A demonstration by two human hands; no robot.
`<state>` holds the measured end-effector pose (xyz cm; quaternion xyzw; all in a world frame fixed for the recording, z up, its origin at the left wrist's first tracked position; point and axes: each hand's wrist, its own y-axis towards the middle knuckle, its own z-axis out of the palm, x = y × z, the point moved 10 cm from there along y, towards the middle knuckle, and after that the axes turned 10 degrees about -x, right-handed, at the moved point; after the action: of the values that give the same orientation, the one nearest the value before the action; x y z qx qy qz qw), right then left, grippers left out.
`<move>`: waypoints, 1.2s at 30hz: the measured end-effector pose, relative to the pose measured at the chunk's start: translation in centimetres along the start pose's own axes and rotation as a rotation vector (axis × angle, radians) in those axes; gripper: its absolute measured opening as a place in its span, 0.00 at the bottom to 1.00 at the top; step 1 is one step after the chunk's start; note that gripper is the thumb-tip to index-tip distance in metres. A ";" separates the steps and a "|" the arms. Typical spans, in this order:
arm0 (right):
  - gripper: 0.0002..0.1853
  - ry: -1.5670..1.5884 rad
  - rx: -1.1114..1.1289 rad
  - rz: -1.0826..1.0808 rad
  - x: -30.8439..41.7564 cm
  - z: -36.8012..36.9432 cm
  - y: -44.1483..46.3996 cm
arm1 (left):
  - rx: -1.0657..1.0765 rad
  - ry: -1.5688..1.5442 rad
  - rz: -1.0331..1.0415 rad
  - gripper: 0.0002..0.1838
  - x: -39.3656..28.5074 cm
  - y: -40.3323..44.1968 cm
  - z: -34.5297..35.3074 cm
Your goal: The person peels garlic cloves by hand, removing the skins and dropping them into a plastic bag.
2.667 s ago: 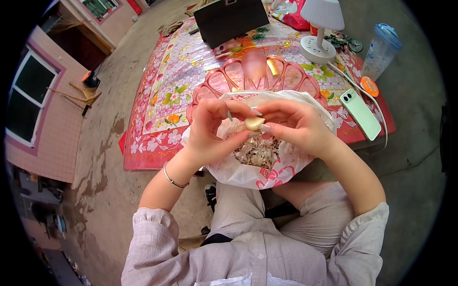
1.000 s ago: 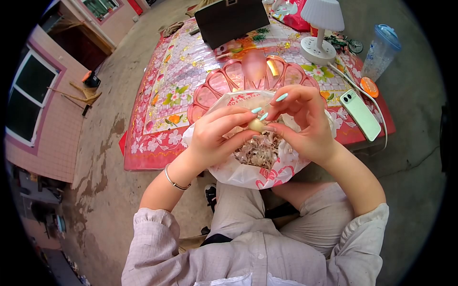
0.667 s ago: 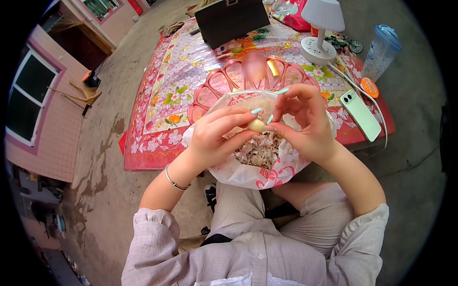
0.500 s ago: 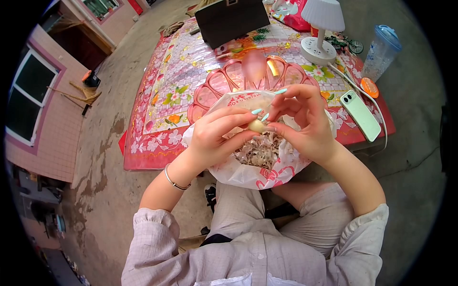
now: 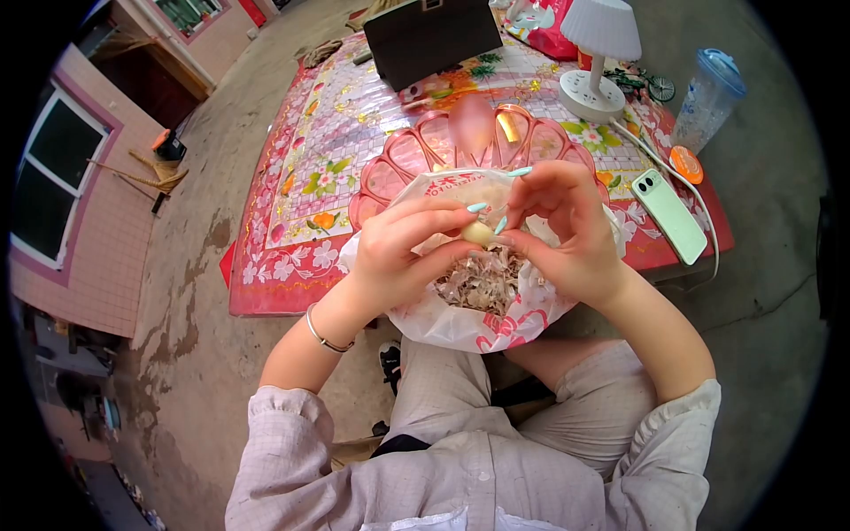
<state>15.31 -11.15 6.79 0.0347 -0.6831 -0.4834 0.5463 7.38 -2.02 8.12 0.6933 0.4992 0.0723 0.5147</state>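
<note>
A pale, smooth garlic clove (image 5: 478, 233) is pinched between the thumb and fingers of my left hand (image 5: 405, 243). My right hand (image 5: 567, 232) meets it from the right, its thumb and index finger pressed together at the clove's edge; whether a bit of skin is between them cannot be made out. Below both hands, a white plastic bag (image 5: 434, 329) with red print gapes wide. Dry, papery garlic skins (image 5: 482, 285) fill its bottom.
Behind the bag lies a pink petal-shaped tray (image 5: 376, 180) on the flowered table (image 5: 266, 296). A black tablet case (image 5: 432, 44) stands farther back. On the right are a white lamp (image 5: 593, 96), a tumbler (image 5: 708, 102), a mint phone (image 5: 670, 217) and a white cable (image 5: 711, 232).
The fingers of my right hand have shifted slightly at the clove, the index finger curling lower. My left hand keeps its pinch in nearly the same place.
</note>
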 end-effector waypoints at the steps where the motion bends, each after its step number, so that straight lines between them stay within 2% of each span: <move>1: 0.28 0.000 0.001 -0.001 0.1 0.0 0.0 | -0.016 -0.040 -0.022 0.16 0.3 0.1 -0.1; 3: 0.22 0.029 -0.079 0.075 -0.5 -0.7 0.1 | -0.022 -0.128 -0.071 0.17 1.0 -0.2 -0.2; 4: 0.22 0.029 -0.079 0.074 -0.3 -0.9 0.3 | -0.028 -0.216 -0.121 0.17 1.6 -0.3 -0.2; 5: 0.17 -0.166 -0.004 0.001 0.5 -0.6 0.6 | -0.028 -0.216 -0.121 0.17 1.8 -0.3 -0.2; 6: 0.12 -0.361 0.072 -0.072 1.0 0.0 0.7 | -0.024 -0.324 -0.205 0.17 2.5 -0.5 0.1; 7: 0.12 -0.361 0.071 -0.072 1.2 0.1 0.8 | -0.021 -0.432 -0.289 0.17 3.2 -0.6 0.4; 8: 0.09 -0.375 0.054 -0.073 1.4 0.3 0.8 | -0.021 -0.433 -0.289 0.17 3.3 -0.5 0.3; 9: 0.06 -0.388 0.036 -0.073 1.5 0.3 0.8 | 0.007 -0.507 -0.382 0.18 4.0 -0.7 0.7; 10: 0.06 -0.388 0.035 -0.073 1.4 0.3 0.7 | 0.035 -0.580 -0.476 0.18 4.5 -1.0 1.1; 14: 0.07 -0.348 0.029 0.013 0.4 0.1 0.5 | 0.032 -0.615 -0.532 0.18 4.6 -1.1 1.3; 19: 0.07 -0.258 -0.003 0.124 -1.0 -0.2 0.2 | 0.068 -0.475 -0.457 0.17 4.3 -0.8 1.2; 26: 0.05 -0.208 -0.019 0.185 -1.5 -0.3 0.1 | 0.031 -0.546 -0.527 0.18 4.6 -1.2 1.2; 28: 0.05 -0.199 -0.023 0.210 -1.6 -0.4 0.1 | 0.122 -0.437 -0.400 0.18 3.8 -0.9 1.4; 29: 0.06 -0.209 -0.003 0.199 -1.5 -0.3 0.1 | 0.121 -0.437 -0.400 0.18 3.7 -0.8 1.4; 31: 0.07 -0.220 0.016 0.187 -1.5 0.0 0.0 | 0.102 -0.534 -0.502 0.16 3.9 -1.0 1.6; 32: 0.10 -0.119 -0.032 0.229 -1.8 -0.2 -0.1 | 0.103 -0.534 -0.501 0.16 3.9 -1.0 1.6; 34: 0.12 -0.017 -0.082 0.266 -1.9 -0.4 0.0 | 0.086 -0.772 -0.736 0.13 5.2 -1.9 2.5; 35: 0.13 -0.086 -0.024 0.202 -1.3 0.1 0.2 | 0.087 -0.771 -0.734 0.13 5.3 -1.8 2.5; 36: 0.15 -0.155 0.033 0.138 -0.6 0.6 0.3 | 0.107 -0.898 -0.780 0.12 5.2 -1.9 3.0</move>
<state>15.22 -10.28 6.63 -0.0410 -0.7318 -0.4345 0.5234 10.56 -0.04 3.12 0.4467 0.4536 -0.4474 0.6282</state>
